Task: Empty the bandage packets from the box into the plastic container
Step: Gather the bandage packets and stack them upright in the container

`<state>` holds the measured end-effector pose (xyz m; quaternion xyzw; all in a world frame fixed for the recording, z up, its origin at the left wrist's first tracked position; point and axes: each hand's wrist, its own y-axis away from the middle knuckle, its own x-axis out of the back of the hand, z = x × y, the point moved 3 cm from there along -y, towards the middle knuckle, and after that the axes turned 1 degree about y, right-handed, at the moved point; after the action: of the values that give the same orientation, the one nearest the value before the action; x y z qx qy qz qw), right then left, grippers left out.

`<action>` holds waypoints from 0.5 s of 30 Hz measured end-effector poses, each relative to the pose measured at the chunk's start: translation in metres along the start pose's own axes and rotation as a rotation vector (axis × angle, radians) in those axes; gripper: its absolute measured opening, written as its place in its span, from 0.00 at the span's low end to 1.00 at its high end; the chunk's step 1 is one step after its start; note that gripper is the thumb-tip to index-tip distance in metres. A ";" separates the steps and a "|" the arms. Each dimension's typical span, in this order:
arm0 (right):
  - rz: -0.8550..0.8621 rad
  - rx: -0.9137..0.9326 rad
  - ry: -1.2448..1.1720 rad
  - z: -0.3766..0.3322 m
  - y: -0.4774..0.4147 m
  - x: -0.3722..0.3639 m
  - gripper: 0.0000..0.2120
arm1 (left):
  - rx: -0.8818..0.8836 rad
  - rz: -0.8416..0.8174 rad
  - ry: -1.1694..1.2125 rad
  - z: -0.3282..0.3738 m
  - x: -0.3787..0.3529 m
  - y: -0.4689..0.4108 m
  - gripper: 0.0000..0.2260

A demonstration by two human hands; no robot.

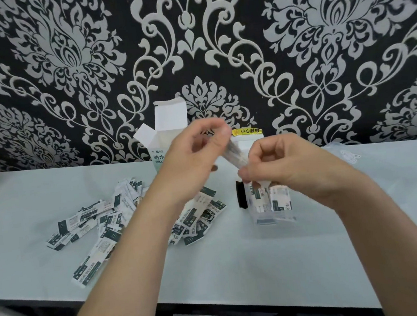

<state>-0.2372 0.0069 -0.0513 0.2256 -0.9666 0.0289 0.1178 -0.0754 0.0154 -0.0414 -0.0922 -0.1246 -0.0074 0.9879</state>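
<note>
An open white bandage box (166, 126) stands upright against the wall, flaps up. Several green-and-white bandage packets (101, 222) lie scattered on the pale table, left of centre. A clear plastic container (271, 204) stands right of centre with a few packets upright inside. My left hand (192, 157) and my right hand (285, 161) hold a blurred stack of packets (235, 152) between them, just above the container. The left fingers pinch its upper end, the right fingers its lower end.
A black lid or cap (241, 194) stands beside the container's left wall. A white socket with a yellow warning label (247, 132) is on the wall behind the hands. The table's front edge (217, 301) runs close to me. Clear plastic wrap (345, 152) lies at the far right.
</note>
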 end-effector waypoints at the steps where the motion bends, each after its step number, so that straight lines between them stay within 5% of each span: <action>1: 0.046 0.020 0.151 0.001 0.001 0.004 0.13 | 0.072 0.014 0.044 -0.003 -0.003 -0.002 0.11; 4: 0.137 0.073 0.552 0.005 0.000 0.008 0.15 | 0.208 -0.021 0.139 -0.010 -0.020 -0.006 0.07; 7: 0.159 0.092 0.682 0.008 0.000 0.010 0.15 | 0.192 0.049 0.088 -0.019 -0.031 -0.013 0.09; 12: 0.173 -0.079 0.146 0.029 -0.007 0.030 0.12 | 0.163 0.051 0.041 -0.025 -0.038 -0.020 0.11; 15: 0.123 -0.204 0.116 0.041 -0.010 0.033 0.12 | 0.108 0.019 -0.089 -0.025 -0.047 -0.023 0.14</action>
<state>-0.2699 -0.0207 -0.0835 0.1508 -0.9681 -0.0494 0.1939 -0.1154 -0.0119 -0.0725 -0.0401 -0.1677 0.0125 0.9849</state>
